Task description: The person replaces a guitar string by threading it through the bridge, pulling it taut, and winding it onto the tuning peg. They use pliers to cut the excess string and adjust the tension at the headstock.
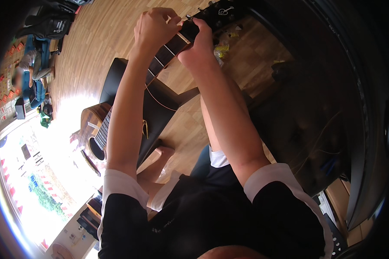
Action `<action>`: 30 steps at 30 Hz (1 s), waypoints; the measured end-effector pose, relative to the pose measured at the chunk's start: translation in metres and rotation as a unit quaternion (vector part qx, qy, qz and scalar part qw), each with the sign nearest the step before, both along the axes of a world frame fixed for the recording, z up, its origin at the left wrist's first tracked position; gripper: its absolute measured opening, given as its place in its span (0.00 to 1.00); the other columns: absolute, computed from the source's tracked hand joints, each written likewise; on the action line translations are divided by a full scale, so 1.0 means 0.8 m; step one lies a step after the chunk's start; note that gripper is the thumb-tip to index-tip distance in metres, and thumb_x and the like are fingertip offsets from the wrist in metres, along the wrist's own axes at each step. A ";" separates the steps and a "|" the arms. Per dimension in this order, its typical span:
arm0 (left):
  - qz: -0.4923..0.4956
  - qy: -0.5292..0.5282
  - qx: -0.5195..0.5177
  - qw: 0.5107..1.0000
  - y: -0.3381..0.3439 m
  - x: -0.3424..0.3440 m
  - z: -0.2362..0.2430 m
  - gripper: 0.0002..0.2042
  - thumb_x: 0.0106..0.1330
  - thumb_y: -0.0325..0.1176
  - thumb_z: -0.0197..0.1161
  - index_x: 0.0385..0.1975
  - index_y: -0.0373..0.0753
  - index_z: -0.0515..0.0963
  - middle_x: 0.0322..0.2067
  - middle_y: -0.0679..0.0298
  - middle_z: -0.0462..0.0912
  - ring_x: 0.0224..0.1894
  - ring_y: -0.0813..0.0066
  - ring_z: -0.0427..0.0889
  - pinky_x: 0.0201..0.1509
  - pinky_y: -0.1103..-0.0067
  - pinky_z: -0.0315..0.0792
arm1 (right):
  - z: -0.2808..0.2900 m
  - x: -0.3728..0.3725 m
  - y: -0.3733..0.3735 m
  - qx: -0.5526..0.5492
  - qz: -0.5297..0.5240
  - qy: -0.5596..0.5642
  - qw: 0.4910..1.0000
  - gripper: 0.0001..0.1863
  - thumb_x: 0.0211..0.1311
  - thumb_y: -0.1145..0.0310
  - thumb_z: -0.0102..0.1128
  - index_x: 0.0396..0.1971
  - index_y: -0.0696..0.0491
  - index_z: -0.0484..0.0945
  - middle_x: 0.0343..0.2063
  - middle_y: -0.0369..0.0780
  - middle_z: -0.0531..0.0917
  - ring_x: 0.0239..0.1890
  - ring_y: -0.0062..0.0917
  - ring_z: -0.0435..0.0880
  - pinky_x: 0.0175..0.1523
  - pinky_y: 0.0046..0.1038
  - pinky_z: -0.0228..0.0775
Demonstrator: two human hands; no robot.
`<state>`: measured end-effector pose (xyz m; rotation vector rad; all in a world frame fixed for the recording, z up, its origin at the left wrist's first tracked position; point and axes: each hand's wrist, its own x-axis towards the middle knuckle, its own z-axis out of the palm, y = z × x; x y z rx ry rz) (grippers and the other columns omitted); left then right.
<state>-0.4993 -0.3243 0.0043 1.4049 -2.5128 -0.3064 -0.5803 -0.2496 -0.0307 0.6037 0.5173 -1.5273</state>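
An acoustic guitar (pixel 90 123) with a brown wooden body lies across a black padded bench, its neck running up and away to a black headstock (pixel 222 13). My left hand (pixel 155 28) is above the neck near the nut, fingers bent and pinched together; what is between them is too small to make out. On the right side of the neck, my right hand (pixel 199 41) grips by the headstock, its thumb beside a small silver piece (pixel 189 17); its other fingers are hidden. A thin loose string (pixel 160 102) curves down from the neck.
Yellow-handled pliers (pixel 145 128) lie on the black bench (pixel 160 101). Yellow packets (pixel 221 51) are on the wooden floor (pixel 95 39). A large dark object (pixel 298 129) fills the right side. At far left, a person sits on a blue seat (pixel 39 73), near a bright window (pixel 39 181).
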 end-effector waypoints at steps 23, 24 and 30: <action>-0.161 0.084 0.041 0.983 0.059 -0.006 0.016 0.04 0.56 0.25 0.60 0.29 0.35 0.81 0.27 0.59 0.83 0.28 0.62 0.82 0.35 0.73 0.75 | -0.008 0.001 0.009 0.013 -0.005 -0.043 0.999 0.37 0.53 0.39 0.52 0.57 0.50 0.65 0.52 0.37 0.70 0.56 0.29 0.69 0.60 0.38 0.62; -0.159 0.106 0.046 0.980 0.059 -0.008 0.014 0.04 0.56 0.25 0.61 0.30 0.35 0.81 0.27 0.59 0.83 0.28 0.63 0.82 0.35 0.74 0.75 | -0.014 0.002 0.008 -0.026 -0.012 -0.035 0.999 0.36 0.54 0.39 0.52 0.55 0.50 0.66 0.51 0.37 0.71 0.56 0.28 0.70 0.59 0.37 0.62; -0.117 0.166 0.067 0.977 0.036 -0.042 -0.005 0.06 0.60 0.32 0.63 0.32 0.38 0.83 0.27 0.60 0.84 0.27 0.68 0.82 0.36 0.76 0.76 | -0.001 0.008 0.007 -0.048 -0.082 -0.009 0.995 0.27 0.57 0.41 0.47 0.43 0.49 0.74 0.44 0.35 0.76 0.49 0.24 0.74 0.54 0.32 0.66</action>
